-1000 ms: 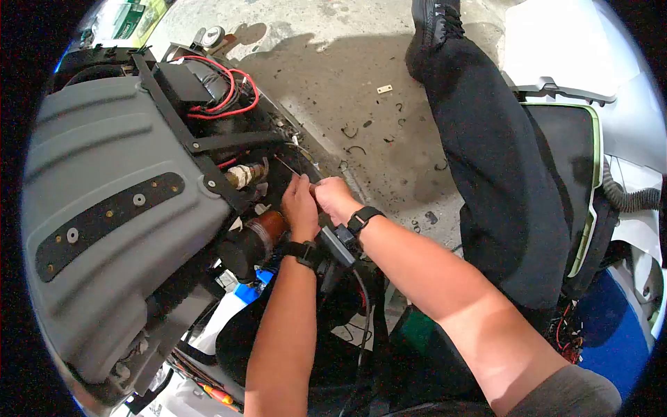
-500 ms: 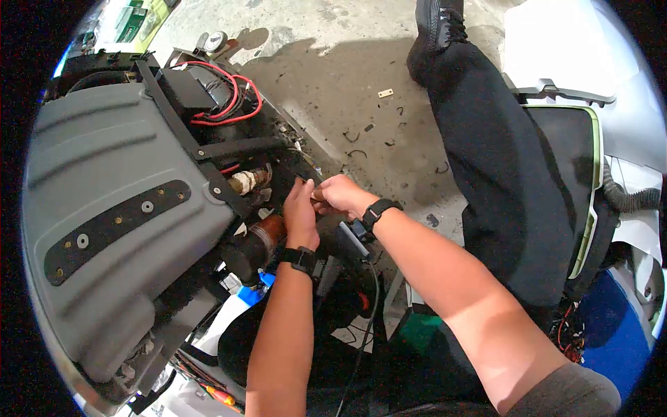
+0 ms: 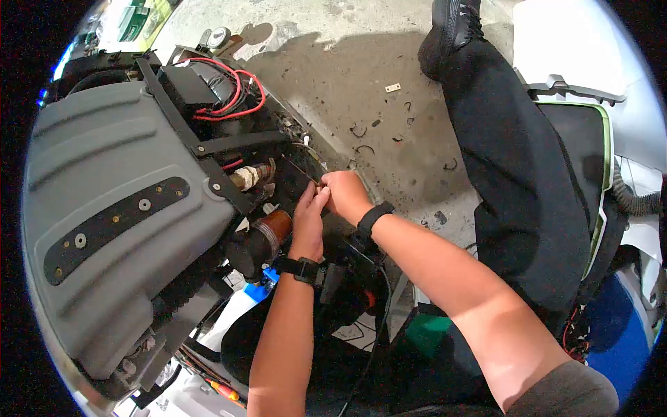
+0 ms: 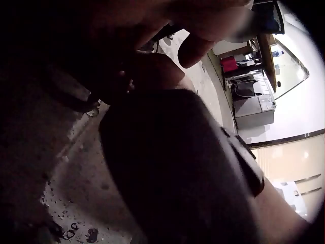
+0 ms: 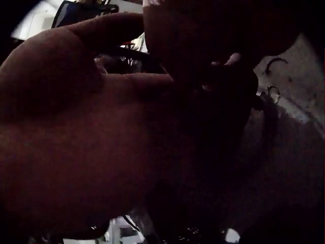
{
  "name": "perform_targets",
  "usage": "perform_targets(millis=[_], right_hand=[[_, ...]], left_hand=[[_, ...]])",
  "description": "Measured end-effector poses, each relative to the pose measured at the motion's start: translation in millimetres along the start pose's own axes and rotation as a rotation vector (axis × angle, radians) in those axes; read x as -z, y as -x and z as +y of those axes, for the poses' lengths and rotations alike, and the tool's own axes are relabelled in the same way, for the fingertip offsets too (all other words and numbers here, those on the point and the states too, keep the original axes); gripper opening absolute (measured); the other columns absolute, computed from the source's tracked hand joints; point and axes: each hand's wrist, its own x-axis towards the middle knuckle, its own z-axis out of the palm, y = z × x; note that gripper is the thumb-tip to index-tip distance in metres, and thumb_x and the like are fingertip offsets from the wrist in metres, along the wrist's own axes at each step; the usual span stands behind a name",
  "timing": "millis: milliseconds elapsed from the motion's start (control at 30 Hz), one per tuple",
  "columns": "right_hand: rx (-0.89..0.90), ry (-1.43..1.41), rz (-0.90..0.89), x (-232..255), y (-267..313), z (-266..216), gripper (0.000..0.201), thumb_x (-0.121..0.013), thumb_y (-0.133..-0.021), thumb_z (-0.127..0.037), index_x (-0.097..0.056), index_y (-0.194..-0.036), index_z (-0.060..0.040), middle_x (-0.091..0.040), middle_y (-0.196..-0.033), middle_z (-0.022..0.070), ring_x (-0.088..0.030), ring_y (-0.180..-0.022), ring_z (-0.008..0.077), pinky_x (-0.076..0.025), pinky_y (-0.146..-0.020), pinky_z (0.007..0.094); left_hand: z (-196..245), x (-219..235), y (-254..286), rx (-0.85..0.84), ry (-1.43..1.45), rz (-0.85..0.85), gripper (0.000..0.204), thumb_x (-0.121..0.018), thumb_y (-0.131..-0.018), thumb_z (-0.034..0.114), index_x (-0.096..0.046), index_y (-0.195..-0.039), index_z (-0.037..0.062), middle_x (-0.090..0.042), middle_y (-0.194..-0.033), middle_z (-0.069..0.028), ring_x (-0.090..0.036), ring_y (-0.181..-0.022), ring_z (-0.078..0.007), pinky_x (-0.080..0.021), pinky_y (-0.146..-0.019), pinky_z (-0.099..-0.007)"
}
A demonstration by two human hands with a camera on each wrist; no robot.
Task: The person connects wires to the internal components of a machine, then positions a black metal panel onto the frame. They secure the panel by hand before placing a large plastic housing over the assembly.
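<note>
At the right side of the grey-covered machine (image 3: 104, 181), the right hand (image 3: 347, 197) pinches a thin dark cable (image 3: 301, 170) reaching far-left into the machine, while the left hand (image 3: 308, 221) meets it, its own grip impossible to tell, just right of a brown cylinder (image 3: 278, 226).

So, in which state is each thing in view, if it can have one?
Thin wire: nearly straight
Left hand: at the wire, grip unclear
Right hand: at the wire, curled, grip unclear
Red cable: loosely looped
Left wrist strap: fastened
Right wrist strap: fastened
Shoe: laced
Floor: littered with small bits
</note>
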Motion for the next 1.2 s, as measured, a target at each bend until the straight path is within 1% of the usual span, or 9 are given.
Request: perform_targets(millis=[233, 300, 400, 533, 867, 933, 967, 1033, 1200], right_hand=[[0.112, 0.263, -0.027, 17.5, 1.8, -14.9, 0.012, -0.055, -0.072, -0.015, -0.062, -0.067, -0.0067, -0.062, -0.070, 0.0152, -0.061, -0.065, 0.0329, -0.049, -0.060, 0.0428], [0.279, 0.302, 0.020, 21.6, 1.6, -13.8, 0.013, -0.054, -0.073, -0.016, -0.063, -0.067, -0.0083, -0.062, -0.067, 0.0110, -0.061, -0.065, 0.0300, -0.050, -0.057, 0.0400], [0.402, 0.343, 0.047, 21.2, -0.4, -11.4, 0.010, -0.059, -0.065, -0.015, -0.053, -0.062, -0.0086, -0.055, -0.063, 0.0092, -0.058, -0.066, 0.0293, -0.047, -0.055, 0.0397], [0.371, 0.346, 0.007, 23.9, -1.1, -12.3, 0.012, -0.054, -0.073, -0.017, -0.061, -0.069, -0.0083, -0.060, -0.069, 0.0096, -0.061, -0.068, 0.0297, -0.050, -0.059, 0.0395], [0.253, 0.022, -0.122, 36.4, -7.4, -7.4, 0.013, -0.055, -0.078, -0.018, -0.060, -0.074, -0.0073, -0.061, -0.079, 0.0111, -0.059, -0.075, 0.0321, -0.049, -0.065, 0.0399], [-0.021, -0.249, -0.390, 45.6, -10.9, -14.5, 0.022, -0.054, -0.085, -0.025, -0.062, -0.080, -0.0044, -0.064, -0.079, 0.0101, -0.060, -0.068, 0.0270, -0.049, -0.061, 0.0345], [-0.022, -0.251, -0.389, 44.9, -12.6, -13.4, 0.022, -0.054, -0.085, -0.025, -0.062, -0.080, -0.0044, -0.064, -0.079, 0.0101, -0.060, -0.068, 0.0270, -0.049, -0.061, 0.0345], [-0.358, -0.769, -0.474, 39.5, -16.4, -6.0, 0.031, -0.053, -0.088, -0.031, -0.063, -0.085, -0.0017, -0.064, -0.074, 0.0077, -0.059, -0.061, 0.0182, -0.048, -0.056, 0.0288], [-0.359, -0.686, -0.540, 39.0, -22.4, -2.3, 0.024, -0.049, -0.091, -0.024, -0.063, -0.088, -0.0042, -0.061, -0.074, 0.0023, -0.054, -0.062, 0.0097, -0.045, -0.054, 0.0240]], left_hand=[[0.6, 4.0, -5.7, -0.001, 0.076, -0.086, 0.058, -0.050, -0.080, 0.012, -0.032, -0.131, -0.0094, -0.046, -0.126, -0.0122, -0.043, -0.114, -0.0176, -0.032, -0.096, -0.0275], [-9.5, 7.5, -12.1, -0.039, 0.083, -0.001, 0.057, -0.045, -0.076, 0.010, -0.036, -0.130, -0.0068, -0.052, -0.119, -0.0113, -0.050, -0.108, -0.0199, -0.037, -0.094, -0.0300], [-8.0, 7.7, -9.3, -0.052, 0.068, 0.005, 0.058, -0.044, -0.075, 0.009, -0.036, -0.130, -0.0059, -0.051, -0.119, -0.0113, -0.050, -0.108, -0.0203, -0.036, -0.094, -0.0303], [5.2, -2.5, -2.5, -0.165, 0.091, -0.017, 0.056, -0.046, -0.077, 0.011, -0.037, -0.130, -0.0062, -0.050, -0.121, -0.0111, -0.049, -0.109, -0.0199, -0.035, -0.095, -0.0303], [3.6, 6.8, -16.8, -0.081, 0.142, 0.026, 0.046, -0.050, -0.084, 0.020, -0.045, -0.123, -0.0038, -0.050, -0.119, -0.0090, -0.046, -0.108, -0.0181, -0.032, -0.095, -0.0303], [12.4, 1.9, -13.2, -0.087, 0.163, 0.040, 0.044, -0.050, -0.084, 0.021, -0.047, -0.121, -0.0027, -0.051, -0.118, -0.0084, -0.046, -0.108, -0.0176, -0.032, -0.094, -0.0303], [16.8, -0.6, -10.2, -0.095, 0.185, 0.010, 0.044, -0.050, -0.084, 0.022, -0.046, -0.121, -0.0023, -0.051, -0.116, -0.0080, -0.046, -0.108, -0.0174, -0.031, -0.095, -0.0308], [25.7, -4.0, -7.8, -0.103, 0.207, -0.020, 0.045, -0.050, -0.084, 0.023, -0.045, -0.121, -0.0019, -0.052, -0.114, -0.0075, -0.045, -0.107, -0.0171, -0.030, -0.095, -0.0312], [26.7, -7.3, -5.9, 0.009, 0.082, -0.029, 0.056, -0.054, -0.082, 0.022, -0.036, -0.128, -0.0049, -0.051, -0.117, -0.0099, -0.044, -0.111, -0.0171, -0.031, -0.095, -0.0307]])
